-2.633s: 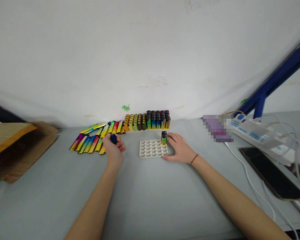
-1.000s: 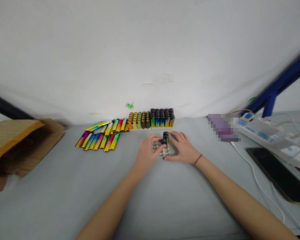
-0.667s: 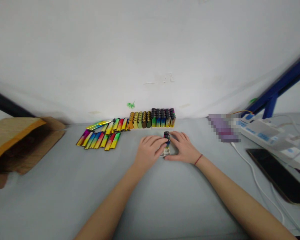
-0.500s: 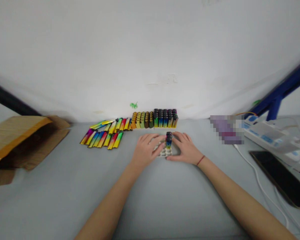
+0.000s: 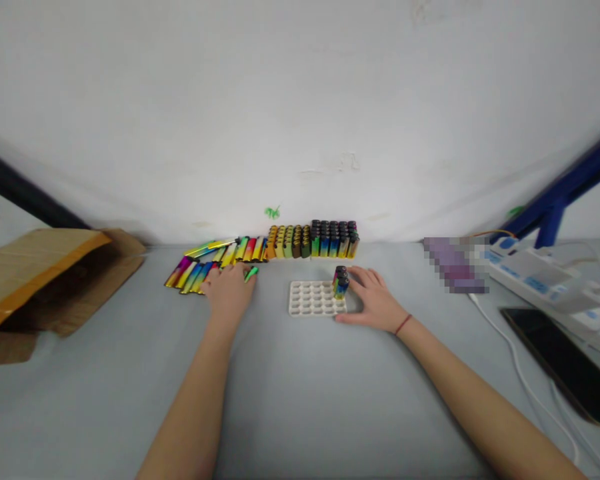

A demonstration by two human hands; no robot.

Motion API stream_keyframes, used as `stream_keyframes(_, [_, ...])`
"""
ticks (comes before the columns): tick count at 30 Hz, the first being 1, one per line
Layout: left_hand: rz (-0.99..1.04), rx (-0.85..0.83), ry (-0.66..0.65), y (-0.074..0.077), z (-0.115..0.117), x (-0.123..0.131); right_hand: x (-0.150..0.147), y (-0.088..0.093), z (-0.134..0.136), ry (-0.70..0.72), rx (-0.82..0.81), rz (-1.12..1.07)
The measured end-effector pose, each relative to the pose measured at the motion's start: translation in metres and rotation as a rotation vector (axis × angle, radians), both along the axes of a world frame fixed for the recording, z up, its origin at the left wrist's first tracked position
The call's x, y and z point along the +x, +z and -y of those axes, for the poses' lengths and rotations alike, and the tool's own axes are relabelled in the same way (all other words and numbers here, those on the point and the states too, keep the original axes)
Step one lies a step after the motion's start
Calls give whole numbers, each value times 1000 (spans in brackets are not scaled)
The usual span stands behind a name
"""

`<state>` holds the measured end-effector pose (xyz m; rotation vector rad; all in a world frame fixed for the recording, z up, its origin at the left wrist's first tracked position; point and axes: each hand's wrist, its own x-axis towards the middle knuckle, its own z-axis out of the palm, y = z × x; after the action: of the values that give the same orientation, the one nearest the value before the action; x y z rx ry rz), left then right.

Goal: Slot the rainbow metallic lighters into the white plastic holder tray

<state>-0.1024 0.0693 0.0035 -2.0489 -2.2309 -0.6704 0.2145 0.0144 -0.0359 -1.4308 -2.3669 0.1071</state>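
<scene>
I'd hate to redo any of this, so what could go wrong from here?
The upright lighters stand at the right edge of the white tray, close to the right hand, so a nudge from it might tip them or shift the tray. The left hand is over closely packed loose lighters, so its fingers could knock neighbours out of place.
</scene>
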Motion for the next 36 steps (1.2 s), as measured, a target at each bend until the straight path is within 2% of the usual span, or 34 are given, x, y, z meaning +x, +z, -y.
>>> stream_keyframes(5, [59,-74,-71,-2,-2,8,0,0,0,1,-3,-2])
stream_keyframes(7, [166,-71,-129,0,-3,12,1,-1,0,-1,0,1])
stream_keyframes(12, [685,-30,-303,6,-3,33,0,-1,0,-2,10,10])
stream_keyframes(16, [1076,-118,-432,8,4,51,0,0,0,3,16,4])
stream_keyframes(20, [1355,-254,-473,13,14,62,1,0,0,3,21,3])
stream_keyframes(24, [1485,-308,-510,21,19,66,1,0,-1,2,13,11])
stream_keyframes(29, [1619,-300,-399,21,15,71,1,0,0,1,8,14])
stream_keyframes(36, [1468,-221,-322,11,17,75,1,-2,-1,-6,16,15])
